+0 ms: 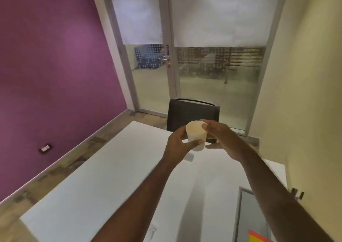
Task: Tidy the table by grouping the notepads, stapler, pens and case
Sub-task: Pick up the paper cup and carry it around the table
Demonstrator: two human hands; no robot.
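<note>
Forearms nearest us; our left hand (pixel 177 141) and right hand (pixel 220 136) both grip a small white paper cup (pixel 196 135) above the white desk (pixel 111 177). Probably light, crushable; hold its sidewalls gently.

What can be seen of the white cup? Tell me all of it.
The white cup is a small, plain, round cup, wider at the rim than at the base, and looks like paper or thin plastic. It is held upright above the white table, touching nothing but the hands. The left hand grips its lower side with thumb across the front; the right hand touches the rim and far side. Its inside looks pale; whether it holds anything cannot be told. No markings show.
</note>
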